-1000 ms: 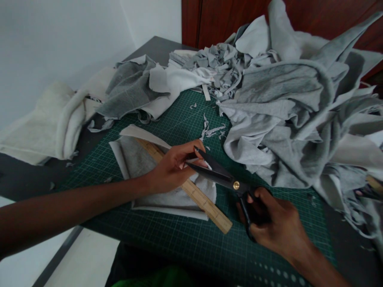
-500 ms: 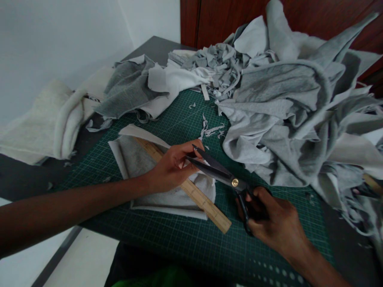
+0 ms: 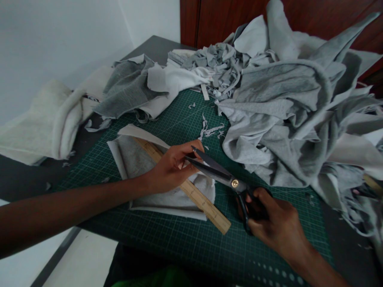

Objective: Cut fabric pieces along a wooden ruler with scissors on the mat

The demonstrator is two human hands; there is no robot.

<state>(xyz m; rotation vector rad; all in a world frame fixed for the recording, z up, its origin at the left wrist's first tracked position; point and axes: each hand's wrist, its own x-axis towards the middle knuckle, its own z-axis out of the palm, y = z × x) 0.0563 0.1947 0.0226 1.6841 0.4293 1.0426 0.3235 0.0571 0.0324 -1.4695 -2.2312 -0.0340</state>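
Note:
My right hand is closed round the black handles of a pair of scissors, whose blades stand slightly apart and point left. Fingers pinched, my left hand grips the edge of a grey piece of fabric right at the blade tips. Part of that edge is hidden behind my fingers and the blades. The fabric lies on a green cutting mat, its borders folded up. Across it, under my left hand, a wooden ruler runs diagonally, with its near end past the fabric on the mat.
A big heap of grey cloth covers the right side. Behind the mat are a pile of scraps and a darker grey cloth. Thick cream fabric lies at the left. Small thread-like offcuts lie on the mat.
Almost nothing differs. Both hands, the scissors and the fabric stay in nearly the same place, with only a very slight shift of the view.

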